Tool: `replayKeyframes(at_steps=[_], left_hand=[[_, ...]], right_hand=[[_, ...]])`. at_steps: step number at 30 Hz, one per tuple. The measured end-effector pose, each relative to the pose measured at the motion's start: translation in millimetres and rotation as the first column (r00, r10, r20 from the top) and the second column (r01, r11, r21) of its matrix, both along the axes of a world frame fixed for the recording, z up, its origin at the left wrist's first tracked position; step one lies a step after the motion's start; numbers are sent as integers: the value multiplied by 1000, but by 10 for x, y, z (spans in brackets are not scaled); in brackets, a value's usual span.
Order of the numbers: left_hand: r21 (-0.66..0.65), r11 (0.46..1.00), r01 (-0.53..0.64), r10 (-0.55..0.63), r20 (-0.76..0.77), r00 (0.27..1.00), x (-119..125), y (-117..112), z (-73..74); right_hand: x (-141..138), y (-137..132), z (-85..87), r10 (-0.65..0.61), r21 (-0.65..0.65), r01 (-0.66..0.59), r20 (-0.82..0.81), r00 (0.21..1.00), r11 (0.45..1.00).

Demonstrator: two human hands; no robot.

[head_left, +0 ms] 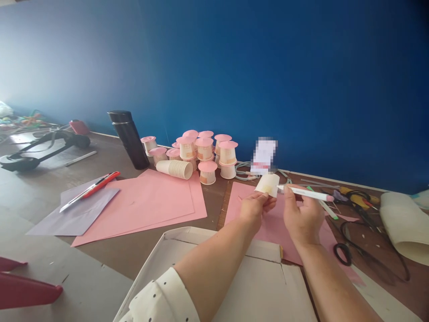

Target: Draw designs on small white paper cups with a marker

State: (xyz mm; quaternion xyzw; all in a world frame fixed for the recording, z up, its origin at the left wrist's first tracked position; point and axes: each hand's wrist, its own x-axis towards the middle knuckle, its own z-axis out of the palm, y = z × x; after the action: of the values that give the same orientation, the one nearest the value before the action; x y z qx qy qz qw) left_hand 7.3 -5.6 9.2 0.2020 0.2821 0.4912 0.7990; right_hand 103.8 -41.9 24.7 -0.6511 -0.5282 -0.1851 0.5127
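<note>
My left hand (pixel 255 208) is closed on a white paper cup (pixel 267 183), which lies tilted on its side in the fingers and has a yellowish patch. In my right hand (pixel 303 217) is a white marker pen (pixel 310 192) with a pink end, its tip at the cup's right edge. Whether the tip touches the cup I cannot tell. Below both hands lies pink paper (pixel 271 226). Left of them stand several paper cups with pink round tops (pixel 207 172), some stacked, beside a nested row of plain paper cups (pixel 174 169) on its side.
A red utility knife (pixel 90 191) rests on purple paper (pixel 75 221) and pink sheets (pixel 150 201). A black flask (pixel 129 141) stands near the blue wall. A white cardboard piece (pixel 214 277) lies in front; scissors (pixel 342 254), cables and a white roll (pixel 405 228) are at right.
</note>
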Motion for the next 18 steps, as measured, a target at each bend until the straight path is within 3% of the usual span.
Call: replayKeyframes(at_steps=[3,7,18], left_hand=[[-69,997,26,-23,43,999,-27,-8,53],[-94,995,42,-35,71,997,-36,-13,76],[6,999,45,-45,61,997,-19,-2,27]], right_hand=[[-26,-23,31,-24,33,26,-53,998,999],[-23,-10,5,17,2,-17,17,1000,1000],[-7,30,-60,58,-49,-51,139,989,997]])
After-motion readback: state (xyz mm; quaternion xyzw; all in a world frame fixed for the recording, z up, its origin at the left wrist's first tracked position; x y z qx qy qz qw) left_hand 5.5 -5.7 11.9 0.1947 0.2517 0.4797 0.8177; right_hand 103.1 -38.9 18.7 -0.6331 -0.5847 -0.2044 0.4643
